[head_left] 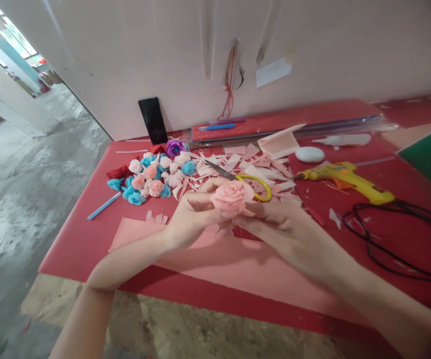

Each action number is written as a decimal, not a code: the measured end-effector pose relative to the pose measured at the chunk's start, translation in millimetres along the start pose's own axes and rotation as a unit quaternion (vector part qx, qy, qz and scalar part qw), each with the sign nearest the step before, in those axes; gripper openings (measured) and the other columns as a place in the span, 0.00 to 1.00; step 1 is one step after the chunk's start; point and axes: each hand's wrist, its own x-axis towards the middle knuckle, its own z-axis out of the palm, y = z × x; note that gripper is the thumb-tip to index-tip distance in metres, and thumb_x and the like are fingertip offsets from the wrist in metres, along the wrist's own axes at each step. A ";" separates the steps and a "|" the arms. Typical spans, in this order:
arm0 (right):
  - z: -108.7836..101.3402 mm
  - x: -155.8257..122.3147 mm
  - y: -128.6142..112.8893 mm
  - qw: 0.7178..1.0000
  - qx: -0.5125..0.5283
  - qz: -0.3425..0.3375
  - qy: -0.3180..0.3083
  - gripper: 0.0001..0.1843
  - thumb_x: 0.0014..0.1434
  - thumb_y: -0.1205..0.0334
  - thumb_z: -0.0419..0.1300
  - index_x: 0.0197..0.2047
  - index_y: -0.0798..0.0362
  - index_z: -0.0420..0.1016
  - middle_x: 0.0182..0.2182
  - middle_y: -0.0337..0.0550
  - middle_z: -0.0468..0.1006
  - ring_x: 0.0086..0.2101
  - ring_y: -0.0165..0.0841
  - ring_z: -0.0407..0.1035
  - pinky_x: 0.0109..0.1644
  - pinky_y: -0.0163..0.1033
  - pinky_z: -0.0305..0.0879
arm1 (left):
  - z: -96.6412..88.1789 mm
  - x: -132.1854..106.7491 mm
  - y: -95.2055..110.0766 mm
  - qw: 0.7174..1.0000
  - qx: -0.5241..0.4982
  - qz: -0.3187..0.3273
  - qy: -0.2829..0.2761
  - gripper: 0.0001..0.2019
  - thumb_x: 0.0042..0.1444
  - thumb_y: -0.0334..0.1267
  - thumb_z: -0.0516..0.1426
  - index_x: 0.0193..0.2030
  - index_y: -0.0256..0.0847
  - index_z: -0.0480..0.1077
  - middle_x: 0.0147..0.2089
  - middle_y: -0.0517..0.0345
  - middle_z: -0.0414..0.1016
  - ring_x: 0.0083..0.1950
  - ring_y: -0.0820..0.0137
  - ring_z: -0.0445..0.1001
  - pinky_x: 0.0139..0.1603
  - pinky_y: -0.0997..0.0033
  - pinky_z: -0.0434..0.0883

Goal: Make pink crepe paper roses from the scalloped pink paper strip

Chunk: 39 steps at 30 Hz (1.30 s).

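Observation:
A pink paper rose (232, 198) is held up between both hands in the middle of the view. My left hand (195, 214) grips it from the left, thumb and fingers closed at its side. From the right, my right hand (280, 219) pinches the underside of the bloom, where a small petal edge sticks out. Just behind the rose lie scissors with yellow handles (263, 188), their blades pointing left over cut scraps. Beneath both hands stretches a sheet of pink paper (215, 259) on the red table (73, 224).
Small pink, blue and white paper roses (150, 172) are heaped at the left, near a blue pen (104, 206) and an upright phone (153, 120). Paper strips (275, 172) cover the centre. A yellow glue gun (350, 180), its black cable (368, 244) and a white glue bottle (346, 140) lie right.

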 end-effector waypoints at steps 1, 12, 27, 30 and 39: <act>0.3 -0.2 0.0 1.000 0.003 -0.002 -0.001 0.17 0.61 0.53 0.53 0.25 0.49 0.76 0.21 0.36 0.76 0.25 0.29 0.72 0.33 0.33 0.71 | 0.4 0.4 0.1 1.000 -0.003 0.001 0.002 0.06 0.43 0.43 0.66 0.23 0.45 0.78 0.18 0.63 0.63 0.18 0.79 0.64 0.14 0.79 0.63; 14.8 -7.4 9.5 0.957 -0.224 -0.113 0.144 0.13 0.61 0.67 0.52 0.25 0.52 0.67 0.25 0.40 0.73 0.29 0.31 0.67 0.36 0.40 0.66 | -2.1 -4.3 -12.4 0.989 0.065 0.085 0.106 0.04 0.39 0.39 0.68 0.22 0.46 0.77 0.36 0.59 0.67 0.40 0.71 0.68 0.48 0.65 0.71; 16.1 -6.9 19.9 0.919 -0.307 -0.169 0.181 0.12 0.60 0.72 0.50 0.34 0.54 0.73 0.28 0.45 0.75 0.32 0.35 0.69 0.37 0.42 0.67 | 0.5 -0.9 -12.7 0.990 0.059 0.069 0.111 0.03 0.40 0.36 0.67 0.24 0.44 0.78 0.33 0.59 0.68 0.41 0.71 0.67 0.44 0.70 0.68; 12.4 -6.0 15.9 0.954 -0.243 -0.115 0.135 0.14 0.61 0.70 0.49 0.31 0.53 0.74 0.28 0.43 0.75 0.32 0.34 0.68 0.38 0.40 0.67 | 0.0 0.6 -10.6 0.995 0.037 0.033 0.083 0.03 0.42 0.38 0.66 0.22 0.44 0.77 0.25 0.60 0.67 0.35 0.72 0.68 0.32 0.74 0.68; -11.7 2.5 6.3 0.998 -0.003 0.016 -0.066 0.18 0.62 0.56 0.50 0.29 0.49 0.78 0.23 0.37 0.79 0.27 0.29 0.73 0.32 0.33 0.70 | -3.4 0.8 -0.8 0.999 0.008 -0.040 -0.013 0.12 0.43 0.46 0.65 0.20 0.40 0.75 0.14 0.64 0.65 0.16 0.76 0.67 0.26 0.69 0.71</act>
